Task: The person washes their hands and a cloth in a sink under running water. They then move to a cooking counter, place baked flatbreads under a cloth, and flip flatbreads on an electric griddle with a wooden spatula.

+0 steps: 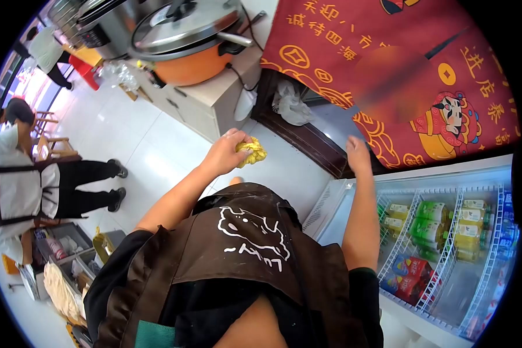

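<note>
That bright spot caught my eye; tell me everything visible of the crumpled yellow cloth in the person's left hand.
The crumpled bright-yellow cloth looks like thin, soft fabric, though its material is unclear. It is bunched into an irregular wad with many folds and darker creases. The wearer's left hand grips it, partly hiding it. It is held out beyond the white-printed brown apron, above the pale tiled floor, and appears to touch nothing but that hand.

The place was a food shop, it seemed: a refrigerated case [461,285] held bottled drinks [430,223], a big orange cooker [192,68] stood on a cabinet [185,110], and a red curtain [400,35] carried Chinese words of welcome for customers.
</note>
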Available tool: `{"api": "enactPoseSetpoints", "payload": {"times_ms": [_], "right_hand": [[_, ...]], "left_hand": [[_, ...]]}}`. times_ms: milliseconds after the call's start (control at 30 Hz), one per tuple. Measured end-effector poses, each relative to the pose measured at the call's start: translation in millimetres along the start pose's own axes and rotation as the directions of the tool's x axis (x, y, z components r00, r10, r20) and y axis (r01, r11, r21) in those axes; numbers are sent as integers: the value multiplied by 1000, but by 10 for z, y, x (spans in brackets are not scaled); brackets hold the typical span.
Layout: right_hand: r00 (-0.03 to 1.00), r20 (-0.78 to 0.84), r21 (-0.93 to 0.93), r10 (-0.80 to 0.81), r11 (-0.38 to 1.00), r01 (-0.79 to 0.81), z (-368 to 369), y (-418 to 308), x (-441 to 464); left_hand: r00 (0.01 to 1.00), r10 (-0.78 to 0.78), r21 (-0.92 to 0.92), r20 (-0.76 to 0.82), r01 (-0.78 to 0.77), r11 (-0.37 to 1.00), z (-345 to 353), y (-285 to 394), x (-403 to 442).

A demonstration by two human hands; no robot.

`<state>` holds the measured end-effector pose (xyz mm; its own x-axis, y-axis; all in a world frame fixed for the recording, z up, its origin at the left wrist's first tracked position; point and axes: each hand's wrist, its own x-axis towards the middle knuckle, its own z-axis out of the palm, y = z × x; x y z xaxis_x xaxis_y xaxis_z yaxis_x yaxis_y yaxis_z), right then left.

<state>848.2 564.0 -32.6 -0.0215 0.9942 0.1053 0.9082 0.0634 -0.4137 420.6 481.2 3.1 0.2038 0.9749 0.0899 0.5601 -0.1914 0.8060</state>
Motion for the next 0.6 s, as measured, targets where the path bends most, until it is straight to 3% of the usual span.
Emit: {"api": "enactPoseSetpoints", "payload": {"times_ms": [67,233,400,500,600], "right_hand": [[997,77,-100,26,995,-18,-241,-71,545],[998,-62,16,15,1000,-14,-922,159,1555],[989,-138,43,57,998,-52,-1341,578,2085],[954,-284,55,97,995,-85,-1601,1069,2232],[883,-426,-271,196,903,-332,-2028,1328,2048]], "left_hand": [[999,54,-4,3,-54,999,133,-11,382],[954,285,25,94,-288,957,617,151,1523],[798,567,-215,204,-528,821,1178,718,2549],[710,638,-236,298,-593,770,1581,1104,3121],[698,677,-184,233,-652,736,2107,1174,3649]]}}
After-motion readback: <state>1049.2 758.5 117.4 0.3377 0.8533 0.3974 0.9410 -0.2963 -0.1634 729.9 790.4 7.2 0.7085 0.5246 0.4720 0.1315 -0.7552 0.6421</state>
